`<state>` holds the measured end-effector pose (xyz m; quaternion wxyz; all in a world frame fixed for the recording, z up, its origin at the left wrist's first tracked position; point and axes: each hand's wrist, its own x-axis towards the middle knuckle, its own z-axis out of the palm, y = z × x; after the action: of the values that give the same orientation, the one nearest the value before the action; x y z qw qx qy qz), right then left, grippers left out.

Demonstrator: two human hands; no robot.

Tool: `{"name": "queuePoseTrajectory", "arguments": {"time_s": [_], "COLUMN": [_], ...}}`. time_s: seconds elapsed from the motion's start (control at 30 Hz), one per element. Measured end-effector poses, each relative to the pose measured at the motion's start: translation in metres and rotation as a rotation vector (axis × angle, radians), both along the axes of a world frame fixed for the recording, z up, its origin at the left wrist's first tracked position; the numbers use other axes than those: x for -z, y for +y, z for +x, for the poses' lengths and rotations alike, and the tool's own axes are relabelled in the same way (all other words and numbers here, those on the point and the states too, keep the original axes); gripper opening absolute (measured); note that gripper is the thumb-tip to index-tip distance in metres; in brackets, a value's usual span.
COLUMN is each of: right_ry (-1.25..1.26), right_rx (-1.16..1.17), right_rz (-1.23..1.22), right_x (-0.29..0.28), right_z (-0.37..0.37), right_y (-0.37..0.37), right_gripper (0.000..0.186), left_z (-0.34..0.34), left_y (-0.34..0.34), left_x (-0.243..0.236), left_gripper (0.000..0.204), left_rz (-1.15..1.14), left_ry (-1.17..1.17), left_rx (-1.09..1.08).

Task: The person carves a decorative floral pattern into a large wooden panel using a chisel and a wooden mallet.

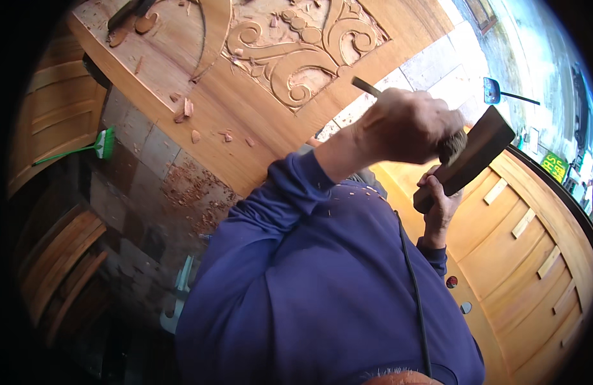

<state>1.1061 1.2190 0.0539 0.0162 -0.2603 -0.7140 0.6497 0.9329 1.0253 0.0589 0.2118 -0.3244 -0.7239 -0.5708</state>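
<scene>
On the left, a green brush (104, 144) lay on the floor beside the carved wooden panel (258, 77). Your left hand (405, 125) was closed around a chisel (365, 86), raised above the panel. Your right hand (439, 202) was clamped on a dark wooden mallet (469, 157), just beside it.

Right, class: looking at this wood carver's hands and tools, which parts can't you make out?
Head view:
- Chisel: handle and blade hidden inside the left hand.
- Wooden mallet: its grip is covered by the right hand.
- Carved panel: cut off by the top edge.
</scene>
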Motion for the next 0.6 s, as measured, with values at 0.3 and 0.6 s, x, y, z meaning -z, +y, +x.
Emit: {"name": "queuePoseTrajectory", "arguments": {"time_s": [0.3,0.6], "right_ry": [-0.024,0.032], "right_rx": [-0.056,-0.088], "right_rz": [0.084,0.045], "right_x": [-0.012,-0.017], "right_z": [-0.005,-0.017], "right_y": [-0.003,-0.002], "right_gripper": [0.032,0.029], "left_z": [-0.008,-0.012], "left_y": [0.008,0.008], "left_x": [0.043,0.047], "left_gripper": [0.015,0.017], "left_rz": [-0.114,-0.126], "left_ry": [0.035,0.079], "left_rx": [-0.089,-0.132]}}
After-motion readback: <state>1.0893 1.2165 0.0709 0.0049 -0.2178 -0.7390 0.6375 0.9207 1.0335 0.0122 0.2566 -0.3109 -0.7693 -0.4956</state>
